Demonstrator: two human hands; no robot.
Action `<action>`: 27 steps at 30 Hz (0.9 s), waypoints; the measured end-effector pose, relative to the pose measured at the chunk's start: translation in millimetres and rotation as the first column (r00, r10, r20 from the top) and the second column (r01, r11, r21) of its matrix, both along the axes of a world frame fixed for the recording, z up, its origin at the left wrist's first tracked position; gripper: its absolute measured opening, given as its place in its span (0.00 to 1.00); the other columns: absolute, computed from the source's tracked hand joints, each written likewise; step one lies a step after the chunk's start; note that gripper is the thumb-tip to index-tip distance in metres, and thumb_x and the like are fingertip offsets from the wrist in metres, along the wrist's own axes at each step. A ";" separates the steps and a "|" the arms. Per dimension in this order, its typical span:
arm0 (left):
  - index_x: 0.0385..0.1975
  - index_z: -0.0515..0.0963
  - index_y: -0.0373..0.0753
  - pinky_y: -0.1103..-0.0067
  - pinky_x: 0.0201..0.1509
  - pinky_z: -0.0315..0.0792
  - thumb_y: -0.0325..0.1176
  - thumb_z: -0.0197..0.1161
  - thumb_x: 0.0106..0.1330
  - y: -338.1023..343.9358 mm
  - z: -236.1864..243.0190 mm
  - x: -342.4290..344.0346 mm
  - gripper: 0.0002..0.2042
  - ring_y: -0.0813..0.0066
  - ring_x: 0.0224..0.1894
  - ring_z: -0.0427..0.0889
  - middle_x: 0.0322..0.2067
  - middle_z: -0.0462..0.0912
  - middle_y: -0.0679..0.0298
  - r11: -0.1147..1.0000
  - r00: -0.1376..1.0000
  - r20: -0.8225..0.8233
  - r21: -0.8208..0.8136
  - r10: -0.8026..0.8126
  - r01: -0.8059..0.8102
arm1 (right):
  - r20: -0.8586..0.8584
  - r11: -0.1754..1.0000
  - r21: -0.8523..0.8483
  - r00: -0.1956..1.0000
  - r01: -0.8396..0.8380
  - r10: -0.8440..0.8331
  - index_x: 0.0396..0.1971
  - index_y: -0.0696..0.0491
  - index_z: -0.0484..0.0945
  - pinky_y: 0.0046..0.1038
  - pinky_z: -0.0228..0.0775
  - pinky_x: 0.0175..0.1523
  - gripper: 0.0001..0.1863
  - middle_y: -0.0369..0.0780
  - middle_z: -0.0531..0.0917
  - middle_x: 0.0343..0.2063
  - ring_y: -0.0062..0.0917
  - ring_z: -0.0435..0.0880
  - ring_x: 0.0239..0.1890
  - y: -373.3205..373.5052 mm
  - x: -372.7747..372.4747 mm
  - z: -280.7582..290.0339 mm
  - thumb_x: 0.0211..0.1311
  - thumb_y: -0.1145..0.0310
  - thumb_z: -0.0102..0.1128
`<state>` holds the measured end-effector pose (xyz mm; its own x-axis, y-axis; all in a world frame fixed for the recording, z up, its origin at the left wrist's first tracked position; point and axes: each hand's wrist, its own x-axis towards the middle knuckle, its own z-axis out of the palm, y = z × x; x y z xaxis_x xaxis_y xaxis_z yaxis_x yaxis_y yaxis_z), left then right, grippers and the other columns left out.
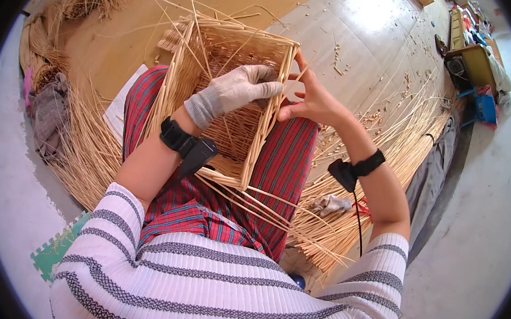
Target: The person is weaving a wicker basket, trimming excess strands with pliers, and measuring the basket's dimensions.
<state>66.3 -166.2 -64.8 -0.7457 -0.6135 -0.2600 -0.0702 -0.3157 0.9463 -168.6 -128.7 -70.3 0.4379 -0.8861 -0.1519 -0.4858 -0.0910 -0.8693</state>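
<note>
A rectangular wicker basket [226, 134] rests tilted on my lap, its mouth toward me and loose cane ends sticking out from its rim. My left hand [237, 89], in a pale knitted glove, reaches across the mouth and pinches the right wall near the rim. What its hidden fingertips hold inside cannot be made out. My right hand [315, 101] is bare and curls against the outside of the same wall, index finger near the upper corner and thumb lower down. Both hands grip that wall from opposite sides.
A large spread of straight canes [381, 160] lies to my right with a crumpled glove [331, 205] on it. More canes [90, 161] lie at my left beside a grey cloth [49, 116]. Cane scraps [337, 58] litter the board ahead. A blue stool [483, 111] stands far right.
</note>
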 end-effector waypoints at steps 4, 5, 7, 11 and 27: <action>0.58 0.76 0.35 0.75 0.56 0.77 0.42 0.63 0.72 -1.6 -4.6 0.2 0.21 0.77 0.47 0.83 0.44 0.85 0.64 1.000 0.999 -0.041 -0.003 0.003 -0.003 | 0.086 0.989 0.029 0.985 0.145 -0.147 0.77 0.48 0.34 0.49 0.66 0.67 0.80 0.50 0.55 0.71 0.42 0.62 0.70 0.7 13.2 -10.1 0.30 0.45 0.88; 0.57 0.76 0.35 0.75 0.54 0.78 0.41 0.63 0.72 -0.5 -6.0 -0.9 0.20 0.77 0.46 0.83 0.44 0.85 0.64 0.997 0.998 -0.050 0.074 0.034 -0.030 | 0.099 0.985 -0.022 0.980 0.173 -0.170 0.77 0.49 0.36 0.49 0.66 0.67 0.80 0.49 0.56 0.71 0.41 0.62 0.70 1.8 15.2 -14.3 0.29 0.45 0.88; 0.56 0.76 0.35 0.76 0.52 0.78 0.40 0.62 0.72 -0.3 -8.0 -5.1 0.19 0.77 0.45 0.83 0.43 0.85 0.64 0.987 0.996 -0.061 0.150 0.067 -0.057 | 0.111 0.977 -0.076 0.975 0.199 -0.190 0.77 0.49 0.38 0.50 0.66 0.67 0.79 0.48 0.57 0.71 0.41 0.62 0.70 0.9 14.2 -19.2 0.28 0.45 0.88; 0.48 0.79 0.34 0.79 0.43 0.77 0.37 0.61 0.69 8.0 -9.7 -18.2 0.14 0.78 0.37 0.82 0.37 0.85 0.64 0.975 0.974 -0.030 -0.004 0.224 -0.224 | 0.216 0.965 -0.045 0.946 0.258 -0.242 0.76 0.50 0.41 0.48 0.67 0.66 0.76 0.46 0.57 0.71 0.41 0.65 0.68 9.5 24.8 -17.8 0.31 0.46 0.87; 0.46 0.81 0.34 0.82 0.46 0.76 0.32 0.73 0.62 7.8 -9.0 -4.8 0.15 0.83 0.39 0.80 0.37 0.84 0.68 0.841 0.992 0.069 -0.539 0.109 -0.055 | -0.230 0.799 -0.415 0.800 0.435 -0.554 0.34 0.56 0.69 0.41 0.64 0.46 0.24 0.44 0.75 0.30 0.42 0.74 0.39 110.3 119.4 6.3 0.41 0.61 0.72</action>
<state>61.5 -158.3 -73.9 -0.6752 -0.7351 0.0610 -0.1626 0.2289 0.9598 -49.2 -18.4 -64.0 -0.0980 -0.9863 0.1329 -0.7879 -0.0047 -0.6157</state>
